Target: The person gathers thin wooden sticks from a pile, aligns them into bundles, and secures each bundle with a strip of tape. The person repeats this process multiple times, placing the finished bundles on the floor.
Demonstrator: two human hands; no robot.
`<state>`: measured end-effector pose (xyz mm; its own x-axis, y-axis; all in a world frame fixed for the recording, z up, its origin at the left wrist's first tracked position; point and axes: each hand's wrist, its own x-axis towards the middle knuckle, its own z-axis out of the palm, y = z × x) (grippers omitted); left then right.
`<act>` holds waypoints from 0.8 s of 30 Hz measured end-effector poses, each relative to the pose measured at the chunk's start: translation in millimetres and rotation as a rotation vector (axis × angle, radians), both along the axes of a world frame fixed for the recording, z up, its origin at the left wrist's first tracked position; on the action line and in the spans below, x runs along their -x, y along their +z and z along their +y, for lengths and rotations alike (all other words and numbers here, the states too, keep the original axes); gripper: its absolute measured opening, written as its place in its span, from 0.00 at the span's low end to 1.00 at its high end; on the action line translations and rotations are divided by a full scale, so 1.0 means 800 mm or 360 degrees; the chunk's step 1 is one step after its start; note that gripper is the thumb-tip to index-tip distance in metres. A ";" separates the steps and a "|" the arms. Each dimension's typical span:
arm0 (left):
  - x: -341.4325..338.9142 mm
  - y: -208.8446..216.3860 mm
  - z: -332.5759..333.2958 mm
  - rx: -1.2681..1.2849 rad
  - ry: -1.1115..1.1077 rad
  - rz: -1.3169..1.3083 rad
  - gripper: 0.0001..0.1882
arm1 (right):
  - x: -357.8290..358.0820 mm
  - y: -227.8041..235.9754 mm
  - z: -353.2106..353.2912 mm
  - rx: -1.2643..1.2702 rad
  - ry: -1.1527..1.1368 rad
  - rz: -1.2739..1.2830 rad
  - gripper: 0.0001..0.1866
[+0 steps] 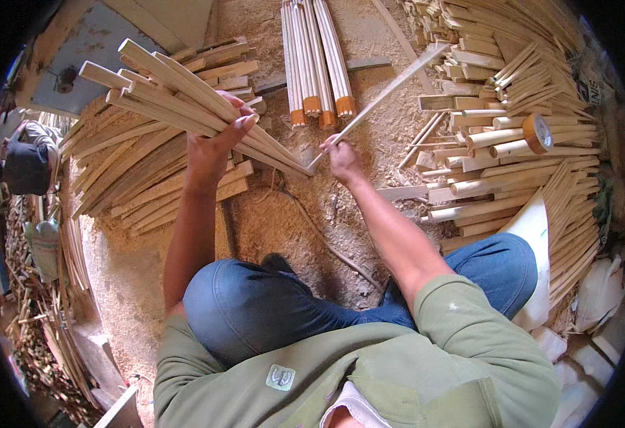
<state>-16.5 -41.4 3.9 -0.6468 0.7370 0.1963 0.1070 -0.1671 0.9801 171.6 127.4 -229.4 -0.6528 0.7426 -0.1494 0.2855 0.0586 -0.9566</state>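
My left hand (pixel 212 150) is closed round a loose bundle of pale wooden dowels (pixel 166 96). Their thicker-looking ends fan out to the upper left, and the other ends come together in front of my right hand. Between the thumb and fingers of my right hand (pixel 342 158) is a single thin wooden stick (pixel 394 82), slanting up to the right and a little blurred. Its lower end is close to the tips of the bundle; whether they touch I cannot tell. Beyond my hands lie several bundles of slim dowels (pixel 316 60), bound with orange-brown tape at their near ends.
Sawdust covers the floor (pixel 270 221), where a thin cord (pixel 327 246) runs toward my crossed legs. Rough wooden slats (pixel 130 160) are piled at the left. Stacked dowels and strips (pixel 498 171) fill the right side, with a tape roll (pixel 537 134) on top.
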 end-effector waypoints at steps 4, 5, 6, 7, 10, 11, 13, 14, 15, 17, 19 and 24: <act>-0.002 -0.009 -0.004 0.0057 0.0082 0.0001 0.14 | 0.015 0.023 0.056 0.0388 -0.0482 0.0553 0.18; -0.001 -0.010 -0.002 0.0052 0.0072 -0.0014 0.14 | 0.018 0.039 0.067 0.0537 -0.0572 0.0762 0.18; -0.002 -0.010 0.000 0.0046 0.0125 -0.0037 0.15 | 0.015 0.056 0.071 0.0551 -0.0655 0.0633 0.19; -0.005 -0.010 0.003 0.0087 0.0183 -0.0093 0.16 | 0.010 0.074 0.078 0.0409 -0.0678 0.0660 0.20; -0.005 -0.008 0.012 -0.0036 0.0116 -0.0061 0.16 | 0.008 0.125 0.117 0.0251 -0.1151 0.0778 0.19; -0.006 -0.006 0.015 -0.0129 0.0062 -0.0056 0.16 | 0.006 0.139 0.141 0.0073 -0.1336 0.0616 0.19; -0.009 -0.005 0.016 -0.0129 0.0073 -0.0056 0.16 | -0.018 0.173 0.234 -0.0700 -0.1564 0.0190 0.22; -0.010 -0.005 0.016 -0.0120 0.0086 -0.0052 0.16 | -0.033 0.189 0.286 -0.0692 -0.1666 0.0057 0.22; -0.011 -0.005 0.016 -0.0101 0.0084 -0.0087 0.16 | -0.056 0.205 0.340 -0.0634 -0.1678 -0.0077 0.24; -0.013 -0.004 0.016 -0.0074 0.0089 -0.0151 0.16 | -0.104 0.232 0.434 -0.0648 -0.1782 -0.0537 0.20; -0.015 -0.001 0.018 -0.0049 0.0127 -0.0110 0.15 | -0.149 0.257 0.504 -0.0308 -0.1883 -0.0806 0.16; -0.014 0.004 0.023 -0.0056 0.0121 -0.0062 0.13 | -0.246 0.280 0.565 -0.0435 -0.1572 -0.1084 0.13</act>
